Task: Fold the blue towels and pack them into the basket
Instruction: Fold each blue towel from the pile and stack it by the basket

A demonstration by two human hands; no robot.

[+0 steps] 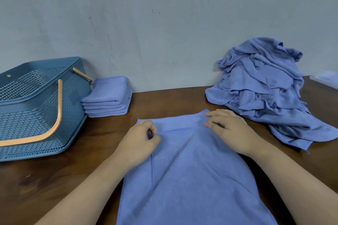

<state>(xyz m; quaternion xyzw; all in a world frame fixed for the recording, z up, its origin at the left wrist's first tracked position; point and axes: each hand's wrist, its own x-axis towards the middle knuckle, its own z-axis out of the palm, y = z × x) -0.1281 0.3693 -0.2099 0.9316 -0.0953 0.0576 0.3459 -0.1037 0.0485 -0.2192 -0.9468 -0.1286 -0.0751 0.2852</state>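
- A blue towel [192,179] lies flat on the brown table [54,179] in front of the person, running from the near edge at 6 o'clock up to the middle of the tabletop.
- Both forearms reach in from 6 o'clock, one along each side of the towel, with the palms facing down.
- The left hand [141,140] sits at the towel's far left corner, at about 10 o'clock on the cloth. Its fingers are curled in tight and pinch a raised edge of the fabric against the thumb.
- The right hand [230,129] sits at the far right corner, at about 2 o'clock on the cloth. Its fingers are bent over the same raised edge, and its thumb looks tucked under to nip it.
- A straight ridge of cloth runs between the two hands.
- A blue basket [73,115] with tan handles [59,106] stands at 9 o'clock, tipped so that its opening faces up and toward the wall [164,23].
- A stack of folded towels [109,97] sits at 11 o'clock, just beside the basket.
- A pile of loose towels [265,87] is heaped at 2 o'clock against the wall, and one trails toward the right forearm.
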